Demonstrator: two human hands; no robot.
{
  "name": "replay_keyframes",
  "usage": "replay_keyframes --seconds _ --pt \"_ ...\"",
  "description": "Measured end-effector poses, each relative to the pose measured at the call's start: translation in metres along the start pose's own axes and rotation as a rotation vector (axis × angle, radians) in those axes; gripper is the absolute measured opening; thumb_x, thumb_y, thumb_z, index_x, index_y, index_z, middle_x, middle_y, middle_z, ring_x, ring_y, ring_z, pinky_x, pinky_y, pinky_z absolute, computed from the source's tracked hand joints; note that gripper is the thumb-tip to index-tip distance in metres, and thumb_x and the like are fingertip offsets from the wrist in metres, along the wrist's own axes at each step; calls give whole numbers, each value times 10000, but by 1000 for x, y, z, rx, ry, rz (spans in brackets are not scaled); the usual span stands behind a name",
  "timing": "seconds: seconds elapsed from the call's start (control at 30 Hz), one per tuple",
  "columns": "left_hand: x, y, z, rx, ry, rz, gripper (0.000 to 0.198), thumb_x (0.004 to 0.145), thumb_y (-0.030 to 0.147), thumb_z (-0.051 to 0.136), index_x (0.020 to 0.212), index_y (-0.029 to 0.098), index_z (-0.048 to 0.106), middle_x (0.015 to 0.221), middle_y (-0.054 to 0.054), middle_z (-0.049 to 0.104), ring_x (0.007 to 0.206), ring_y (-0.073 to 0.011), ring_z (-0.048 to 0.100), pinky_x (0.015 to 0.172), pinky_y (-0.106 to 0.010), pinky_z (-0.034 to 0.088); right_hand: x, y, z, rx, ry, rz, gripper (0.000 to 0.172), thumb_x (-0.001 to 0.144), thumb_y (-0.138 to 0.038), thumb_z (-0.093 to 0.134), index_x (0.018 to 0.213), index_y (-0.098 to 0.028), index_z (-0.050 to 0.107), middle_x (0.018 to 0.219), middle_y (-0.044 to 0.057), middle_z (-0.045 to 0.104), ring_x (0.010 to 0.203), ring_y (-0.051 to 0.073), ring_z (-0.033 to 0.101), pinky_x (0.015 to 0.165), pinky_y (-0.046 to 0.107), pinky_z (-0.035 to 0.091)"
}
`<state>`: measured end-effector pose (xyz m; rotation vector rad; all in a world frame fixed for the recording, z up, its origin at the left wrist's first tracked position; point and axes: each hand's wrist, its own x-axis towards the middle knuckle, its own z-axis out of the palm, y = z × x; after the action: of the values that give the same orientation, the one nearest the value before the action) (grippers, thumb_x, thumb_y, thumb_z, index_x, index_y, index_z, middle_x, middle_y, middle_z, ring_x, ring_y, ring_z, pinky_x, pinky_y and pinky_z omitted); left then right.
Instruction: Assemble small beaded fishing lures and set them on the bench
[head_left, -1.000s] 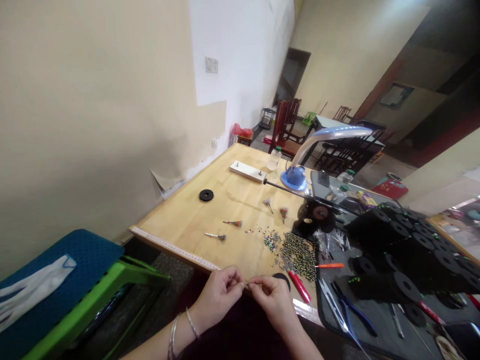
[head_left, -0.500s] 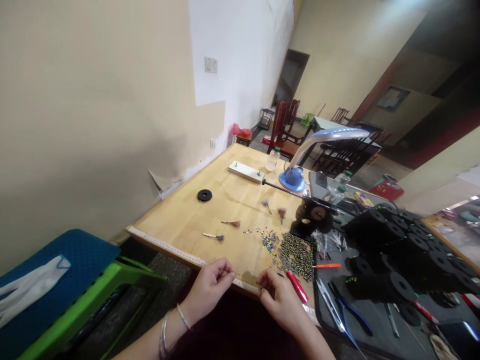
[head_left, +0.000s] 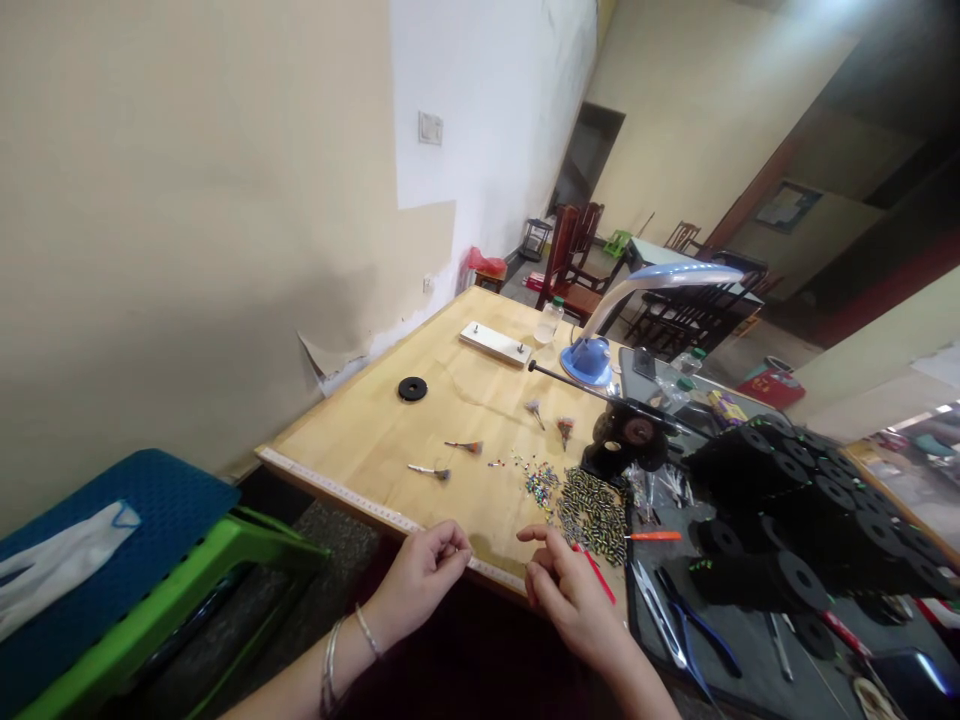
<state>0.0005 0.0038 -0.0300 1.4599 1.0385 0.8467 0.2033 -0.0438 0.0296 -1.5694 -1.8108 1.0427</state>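
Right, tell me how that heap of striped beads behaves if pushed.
They will probably scatter easily: the heap looks loose, with nothing walling it in on the wooden table. The short tube shapes may well roll. Each looks tiny and likely light, so even a brush from your right hand could shift many.

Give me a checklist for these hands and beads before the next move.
1. Left hand free of any held item: cannot tell; its fingers are pinched together over the table edge.
2. Right hand open: ok; its fingers are spread above the table.
3. Striped beads gathered in one heap: ok.
4. Small coloured beads gathered in one heap: not ok; they lie loosely spread.
5. Red-handled tool beside the right hand: ok, partly hidden behind it.
6. Blue-handled pliers lying on the dark tray: ok.
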Motion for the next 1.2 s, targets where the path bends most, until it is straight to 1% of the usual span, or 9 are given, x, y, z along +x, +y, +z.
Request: replay_keyframes --seconds 0.2,0.3,0.4,0.53,0.67,0.8,0.9,1.03,1.2 --pt "-1 7 -4 170 -78 62 145 800 229 540 704 167 629 573 26 531 552 -137 475 544 -231 358 2 -3 -1 -26 -40 -8 303 917 -202 398 1212 -179 468 620 -43 615 596 146 565 640 243 407" --pt "-6 22 -9 311 -47 156 193 778 191 568 916 203 702 861 -52 669 670 -175 570 649 -273 435 3 -4 -1 -6 -56 17 345 915 -203 403 1255 -182 456 625 -40 639 618 152 583 678 252 423" --pt "-9 40 -9 336 -48 273 328 783 165 570 1084 244 672 1062 -86 666 863 -222 613 776 -305 459 5 -5 -1 18 -94 37 412 906 -201 411 1318 -197 425 636 -40 662 654 164 608 719 274 436" --pt "-3 55 2 307 -252 337 192 760 169 623 914 233 716 863 -47 702 811 -210 625 743 -277 459 5 -6 -1 57 -145 40 490 904 -218 423 1389 -204 360 673 -30 682 710 176 631 768 298 451" --pt "7 54 13 326 -285 310 127 749 140 621 753 224 716 696 -2 678 655 -167 589 645 -244 418 5 -9 -3 94 -213 24 490 921 -238 413 1406 -207 353 700 -13 696 749 177 642 799 304 453" --pt "13 47 15 237 -345 186 133 745 127 589 709 197 696 637 18 642 600 -143 540 594 -232 378 4 -5 -5 172 -235 16 476 930 -236 396 1403 -198 360 674 -10 689 714 172 626 764 302 451" --pt "15 41 16 -47 -395 -5 118 766 227 592 755 170 695 669 8 649 625 -140 547 616 -237 396 4 1 -5 197 -196 45 466 898 -249 467 1358 -195 415 646 -25 669 649 160 597 672 267 443" --pt "16 33 16 -285 -431 -224 153 725 283 640 742 138 686 577 33 587 540 -99 469 536 -210 330 6 7 -3 97 -159 58 263 867 -263 534 1110 -194 606 643 -20 668 610 146 577 603 233 404" --pt "15 26 10 -425 -468 -403 248 668 344 711 782 130 658 589 45 587 436 -44 315 449 -212 155 7 11 -4 55 -98 48 154 859 -266 534 755 -182 611 607 -37 571 571 122 496 547 216 353"
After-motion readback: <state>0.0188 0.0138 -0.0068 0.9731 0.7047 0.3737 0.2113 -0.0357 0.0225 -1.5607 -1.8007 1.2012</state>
